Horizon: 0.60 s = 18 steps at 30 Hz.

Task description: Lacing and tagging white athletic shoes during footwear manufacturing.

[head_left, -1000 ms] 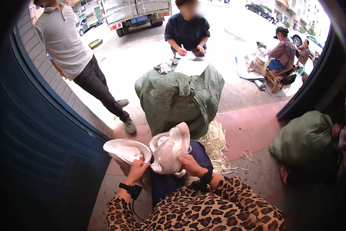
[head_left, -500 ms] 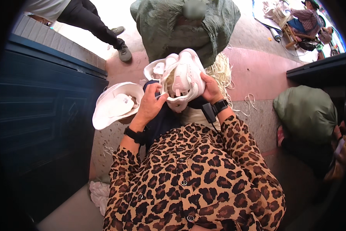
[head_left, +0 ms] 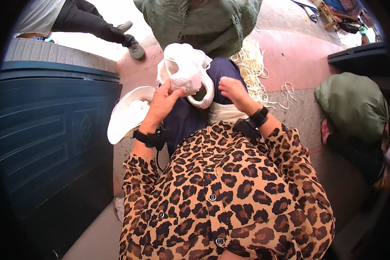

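A pink and grey paved floor (head_left: pixel 290 56) is filling the upper right of the frame. A heap of pale cord (head_left: pixel 253 71) is lying on it at upper centre, beside a green sack (head_left: pixel 203 21); another green sack (head_left: pixel 353 104) is resting at right.

Both forearms in leopard-print sleeves reach forward from the lower edge, each wrist wearing a dark band. The left hand (head_left: pixel 162 104) is raised, fingers curled in a grip, thumb stretched out. The right hand (head_left: pixel 232 90) hovers alongside, loosely curled, fingers bent downward.

Street-side workshop; tiled pavement (head_left: pixel 290 52); stuffed green sacks (head_left: pixel 351 104); lace pile (head_left: pixel 251 65)
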Available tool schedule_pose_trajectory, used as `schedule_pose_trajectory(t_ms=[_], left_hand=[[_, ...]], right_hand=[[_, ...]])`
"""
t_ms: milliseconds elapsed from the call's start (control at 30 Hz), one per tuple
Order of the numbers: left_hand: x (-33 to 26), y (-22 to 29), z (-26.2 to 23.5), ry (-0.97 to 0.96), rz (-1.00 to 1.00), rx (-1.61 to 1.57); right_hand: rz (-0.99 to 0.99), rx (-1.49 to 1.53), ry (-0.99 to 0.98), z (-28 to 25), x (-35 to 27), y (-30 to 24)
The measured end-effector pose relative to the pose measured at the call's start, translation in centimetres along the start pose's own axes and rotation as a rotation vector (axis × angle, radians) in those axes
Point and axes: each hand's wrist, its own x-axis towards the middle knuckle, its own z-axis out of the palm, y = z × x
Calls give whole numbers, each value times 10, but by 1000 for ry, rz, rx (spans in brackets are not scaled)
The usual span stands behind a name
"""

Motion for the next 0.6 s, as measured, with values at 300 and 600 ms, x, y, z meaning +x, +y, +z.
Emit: schedule_pose_trajectory(t_ms=[300, 600], left_hand=[[-9, 2, -18, -120, -109, -133], [1, -23, 4, -330, -68, 432]], right_hand=[[263, 86, -224, 14, 33, 37], [-53, 709, -389, 37, 37, 41]])
